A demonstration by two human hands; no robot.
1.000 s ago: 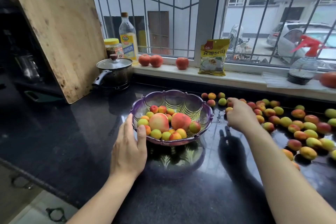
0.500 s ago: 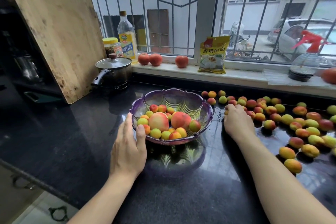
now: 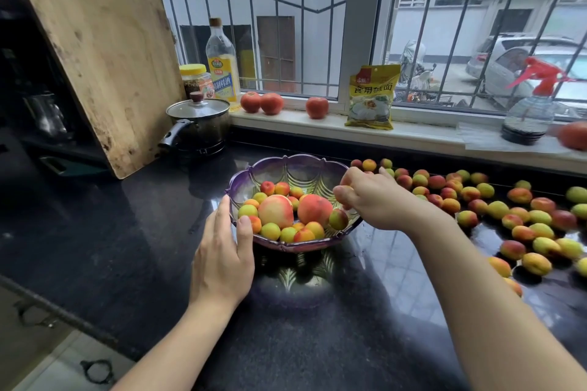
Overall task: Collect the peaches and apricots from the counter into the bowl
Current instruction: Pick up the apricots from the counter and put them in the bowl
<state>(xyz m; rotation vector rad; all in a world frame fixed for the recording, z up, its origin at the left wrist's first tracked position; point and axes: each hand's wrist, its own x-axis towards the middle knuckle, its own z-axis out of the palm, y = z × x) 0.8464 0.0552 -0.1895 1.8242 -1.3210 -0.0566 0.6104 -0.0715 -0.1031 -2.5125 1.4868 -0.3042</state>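
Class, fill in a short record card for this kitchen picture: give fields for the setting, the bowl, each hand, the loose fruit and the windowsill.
Setting: dark counter under a barred window
Bowl: purple glass bowl holding two peaches and many small apricots
Left hand: left hand rests against the bowl's near-left rim, fingers straight
Right hand: right hand over the bowl's right rim, fingers curled round small fruit
Loose fruit: apricots spread over the counter right of the bowl
Windowsill: three tomatoes, yellow packet, spray bottle
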